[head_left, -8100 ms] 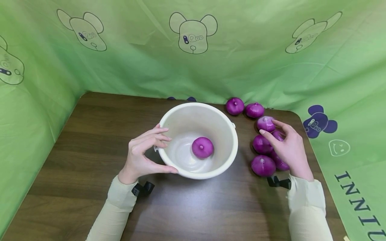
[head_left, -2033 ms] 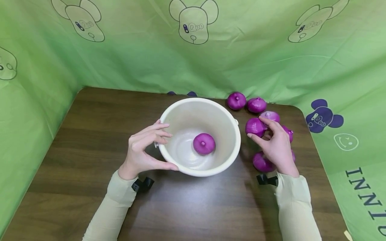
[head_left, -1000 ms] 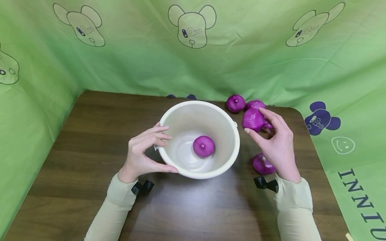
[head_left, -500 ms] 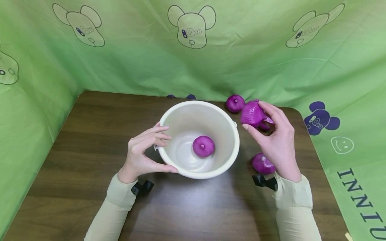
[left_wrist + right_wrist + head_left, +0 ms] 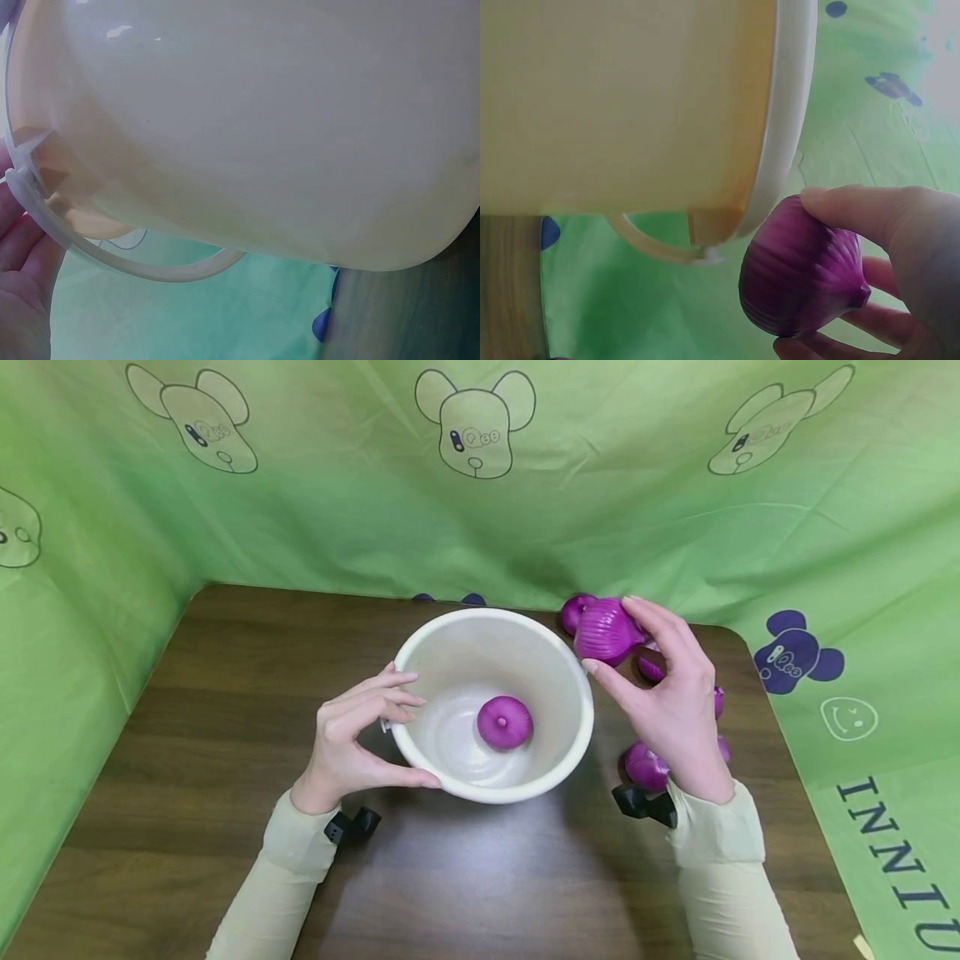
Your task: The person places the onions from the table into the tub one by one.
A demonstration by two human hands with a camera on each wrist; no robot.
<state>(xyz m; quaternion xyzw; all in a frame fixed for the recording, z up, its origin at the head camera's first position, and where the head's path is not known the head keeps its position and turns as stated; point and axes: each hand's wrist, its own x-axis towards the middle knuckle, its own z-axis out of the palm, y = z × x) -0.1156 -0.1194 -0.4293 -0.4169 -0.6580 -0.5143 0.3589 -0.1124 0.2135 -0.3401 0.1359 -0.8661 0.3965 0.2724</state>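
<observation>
A white bucket (image 5: 480, 793) stands on the wooden table with one purple onion (image 5: 505, 722) lying on its bottom. My left hand (image 5: 356, 739) holds the bucket's left rim, thumb along the front and fingers over the edge. In the left wrist view the bucket's wall (image 5: 262, 135) and curved handle (image 5: 150, 270) fill most of the picture. My right hand (image 5: 671, 693) pinches another purple onion (image 5: 606, 632) between thumb and fingers, up beside the bucket's right rim. The right wrist view shows this onion (image 5: 802, 270) close by the rim (image 5: 791, 90), its pointed tip toward the palm.
More onions lie on the table's right side, one at the back edge (image 5: 573, 610) behind the held onion and one (image 5: 645, 767) below the right hand, others partly hidden by that hand. A green printed curtain (image 5: 480, 527) hangs around the table (image 5: 187, 735).
My right hand has picked an onion from the group on the right, raised it and brought it left toward the bucket rim. The left hand and bucket stay in place.
</observation>
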